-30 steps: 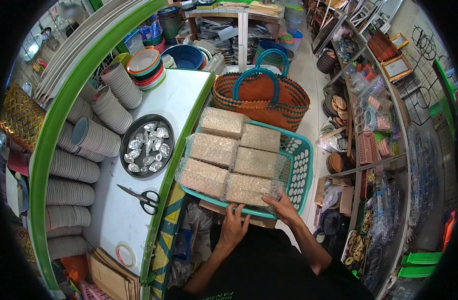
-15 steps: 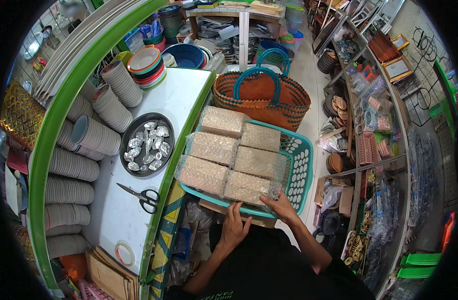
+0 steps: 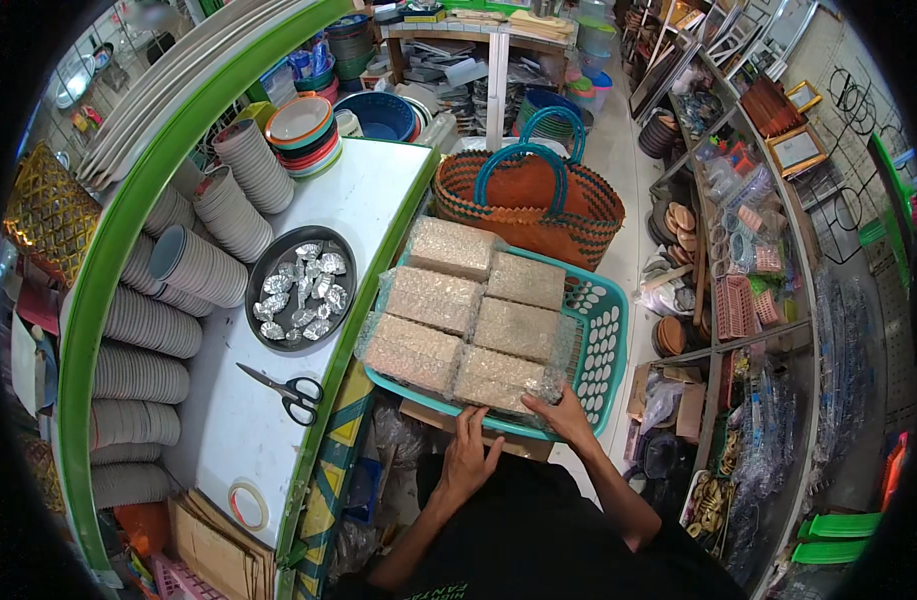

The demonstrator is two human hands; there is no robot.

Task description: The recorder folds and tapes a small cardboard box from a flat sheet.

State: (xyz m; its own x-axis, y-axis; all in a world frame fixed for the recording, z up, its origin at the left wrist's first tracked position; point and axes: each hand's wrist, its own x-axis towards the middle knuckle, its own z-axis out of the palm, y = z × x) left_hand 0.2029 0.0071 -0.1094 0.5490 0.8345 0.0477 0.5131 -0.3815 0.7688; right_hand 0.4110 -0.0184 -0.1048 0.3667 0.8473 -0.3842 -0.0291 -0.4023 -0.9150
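A teal plastic basket (image 3: 604, 335) stands in front of me, filled with several rectangular packs wrapped in bubble wrap (image 3: 457, 325). My left hand (image 3: 469, 455) rests flat against the basket's near rim, fingers apart, below the nearest pack. My right hand (image 3: 564, 415) lies on the near right corner of the wrapped packs, fingers spread on the plastic. Neither hand closes around anything.
A white counter (image 3: 374, 200) at my left carries a dark round tray of foil-wrapped pieces (image 3: 301, 288), black scissors (image 3: 289, 390) and a tape roll (image 3: 247, 506). Stacked cups (image 3: 194, 265) line its far side. An orange woven bag with teal handles (image 3: 529, 205) stands behind the basket. Shelves of goods fill the right.
Both hands have stayed at the basket's near edge; the right hand shifted slightly on the wrapped packs. The view has moved a little.
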